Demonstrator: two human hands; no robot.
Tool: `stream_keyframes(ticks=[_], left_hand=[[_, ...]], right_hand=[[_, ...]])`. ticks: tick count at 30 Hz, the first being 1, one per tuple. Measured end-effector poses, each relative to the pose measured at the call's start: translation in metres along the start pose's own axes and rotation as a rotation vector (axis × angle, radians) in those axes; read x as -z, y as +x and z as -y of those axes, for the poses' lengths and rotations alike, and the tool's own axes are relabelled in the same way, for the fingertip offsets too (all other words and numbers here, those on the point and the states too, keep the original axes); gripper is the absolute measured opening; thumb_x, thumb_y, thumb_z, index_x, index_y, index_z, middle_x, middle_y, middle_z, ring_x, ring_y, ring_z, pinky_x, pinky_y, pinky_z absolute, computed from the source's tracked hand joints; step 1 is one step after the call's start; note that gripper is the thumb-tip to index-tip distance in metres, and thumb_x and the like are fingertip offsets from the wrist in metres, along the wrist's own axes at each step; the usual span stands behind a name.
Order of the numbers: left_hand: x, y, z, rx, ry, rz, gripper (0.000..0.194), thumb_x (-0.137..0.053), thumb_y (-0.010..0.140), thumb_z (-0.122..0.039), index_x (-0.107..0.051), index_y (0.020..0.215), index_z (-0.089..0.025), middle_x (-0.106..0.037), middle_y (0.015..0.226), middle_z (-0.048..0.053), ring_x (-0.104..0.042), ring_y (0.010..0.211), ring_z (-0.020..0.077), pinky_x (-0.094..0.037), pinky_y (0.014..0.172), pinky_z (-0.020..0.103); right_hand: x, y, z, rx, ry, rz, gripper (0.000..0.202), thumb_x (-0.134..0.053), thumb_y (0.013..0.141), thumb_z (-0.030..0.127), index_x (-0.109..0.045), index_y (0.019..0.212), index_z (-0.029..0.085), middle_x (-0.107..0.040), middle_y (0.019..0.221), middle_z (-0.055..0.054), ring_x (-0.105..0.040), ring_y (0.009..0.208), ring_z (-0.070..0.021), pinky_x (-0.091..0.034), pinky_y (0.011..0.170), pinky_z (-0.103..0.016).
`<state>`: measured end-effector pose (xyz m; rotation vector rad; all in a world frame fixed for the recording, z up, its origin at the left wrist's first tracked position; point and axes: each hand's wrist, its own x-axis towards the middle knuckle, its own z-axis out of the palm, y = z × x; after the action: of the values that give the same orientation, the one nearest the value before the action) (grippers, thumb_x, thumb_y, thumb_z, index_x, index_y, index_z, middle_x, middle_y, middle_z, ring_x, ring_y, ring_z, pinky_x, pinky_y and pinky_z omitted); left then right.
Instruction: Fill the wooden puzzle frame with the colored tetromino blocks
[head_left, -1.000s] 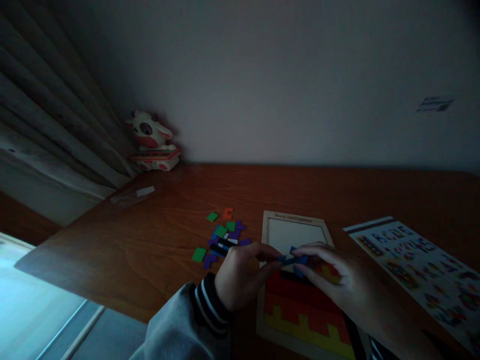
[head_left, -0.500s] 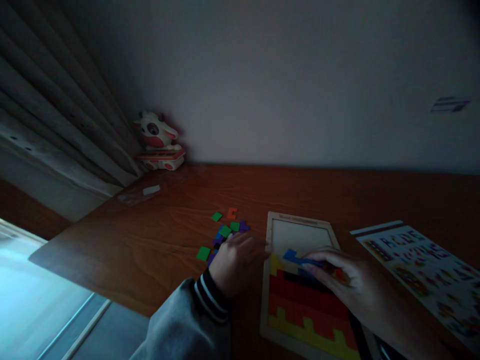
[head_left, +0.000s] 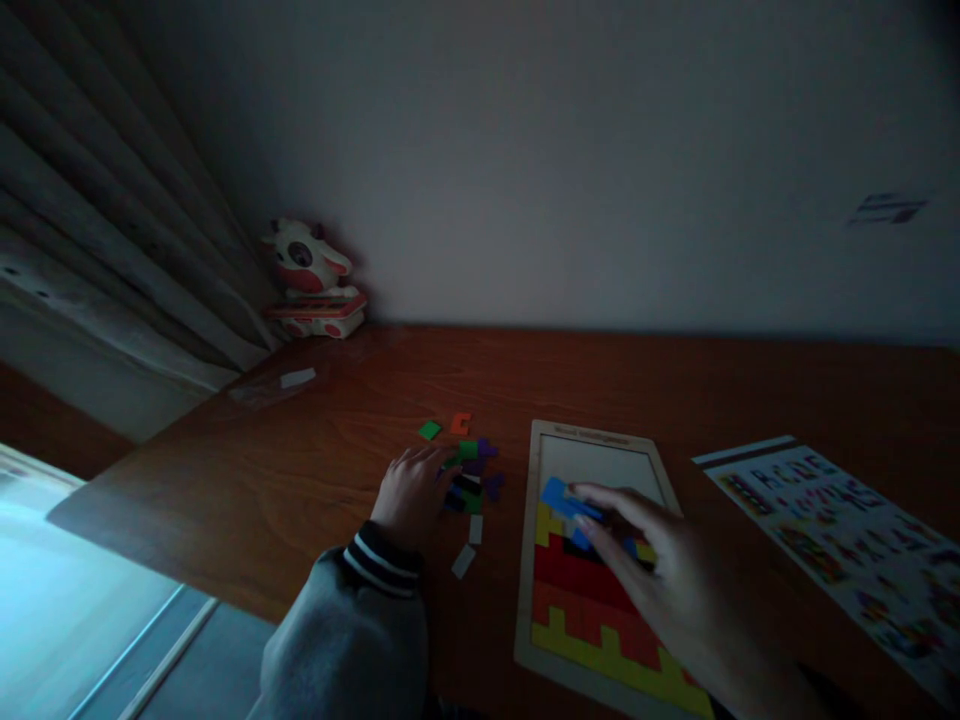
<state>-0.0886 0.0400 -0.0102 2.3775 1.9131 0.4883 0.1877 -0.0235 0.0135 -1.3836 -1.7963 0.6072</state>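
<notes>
Left hand (head_left: 411, 492) bends low, apparently keeping the flat loose pieces (head_left: 468, 450) at its 2 o'clock within fingertip reach; whether it grips one, I cannot tell. Right hand (head_left: 667, 565) pinches a blue puzzle piece (head_left: 556, 494) over the wooden puzzle tray (head_left: 526, 570), likely leaving its 10 o'clock end free.

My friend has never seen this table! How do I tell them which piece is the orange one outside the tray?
On the brown table, find the wooden tray, then the loose pieces to its left. At their far edge, right of a green diamond-like piece, lies the orange piece, notched like a blocky C, the only orange one visible there.
</notes>
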Motion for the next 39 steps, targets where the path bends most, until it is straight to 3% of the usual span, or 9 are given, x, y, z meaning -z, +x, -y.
stream_keyframes(ticks=[5,9,19,26,35,39], left_hand=[[0.003,0.001,-0.003,0.021,-0.011,0.015,0.019,-0.054,0.096,-0.022,-0.069,0.108,-0.023,-0.073,0.112,0.003,-0.067,0.106,0.0233,-0.050,0.097,0.037],[0.005,0.001,-0.005,0.014,-0.029,0.010,0.024,-0.054,0.094,-0.017,-0.066,0.113,-0.023,-0.072,0.113,0.004,-0.066,0.106,0.0231,-0.050,0.096,0.038],[0.006,0.001,-0.004,0.063,-0.030,-0.012,0.022,-0.059,0.090,-0.020,-0.067,0.110,-0.024,-0.069,0.108,0.005,-0.068,0.099,0.0225,-0.054,0.083,0.031],[0.002,0.001,0.001,0.001,-0.036,-0.056,0.018,-0.060,0.088,-0.021,-0.069,0.103,-0.023,-0.072,0.106,0.004,-0.067,0.100,0.0226,-0.053,0.088,0.033],[0.005,0.000,0.001,0.052,-0.069,-0.072,0.015,-0.062,0.085,-0.027,-0.070,0.098,-0.024,-0.075,0.099,0.002,-0.070,0.095,0.0228,-0.054,0.086,0.033],[0.011,-0.001,-0.006,-0.025,-0.253,-0.157,0.014,-0.065,0.084,-0.029,-0.071,0.096,-0.024,-0.076,0.096,0.000,-0.072,0.090,0.0194,-0.056,0.085,0.031]], right_hand=[[-0.055,-0.012,0.030,0.006,0.075,0.231,0.023,-0.054,0.091,0.021,-0.069,0.107,0.024,-0.076,0.101,-0.004,-0.073,0.090,-0.0196,-0.058,0.080,-0.030],[-0.073,-0.015,0.037,-0.007,0.059,0.314,0.027,-0.050,0.092,0.014,-0.069,0.109,0.023,-0.074,0.104,-0.004,-0.070,0.096,-0.0207,-0.055,0.085,-0.033],[-0.084,-0.012,0.050,-0.057,-0.089,0.372,0.032,-0.051,0.092,0.008,-0.069,0.115,0.021,-0.070,0.106,-0.006,-0.067,0.100,-0.0240,-0.052,0.087,-0.037],[-0.095,-0.018,0.047,0.016,-0.132,0.375,0.043,-0.050,0.086,-0.001,-0.068,0.116,0.024,-0.070,0.106,-0.005,-0.067,0.098,-0.0215,-0.053,0.084,-0.030],[-0.099,-0.021,0.042,0.091,-0.250,0.288,0.041,-0.048,0.086,-0.002,-0.067,0.114,0.021,-0.067,0.109,-0.007,-0.064,0.100,-0.0240,-0.054,0.089,-0.040],[-0.093,-0.019,0.040,0.108,-0.187,0.164,0.038,-0.051,0.088,0.004,-0.063,0.119,0.023,-0.063,0.122,-0.009,-0.061,0.111,-0.0253,-0.053,0.095,-0.043]])
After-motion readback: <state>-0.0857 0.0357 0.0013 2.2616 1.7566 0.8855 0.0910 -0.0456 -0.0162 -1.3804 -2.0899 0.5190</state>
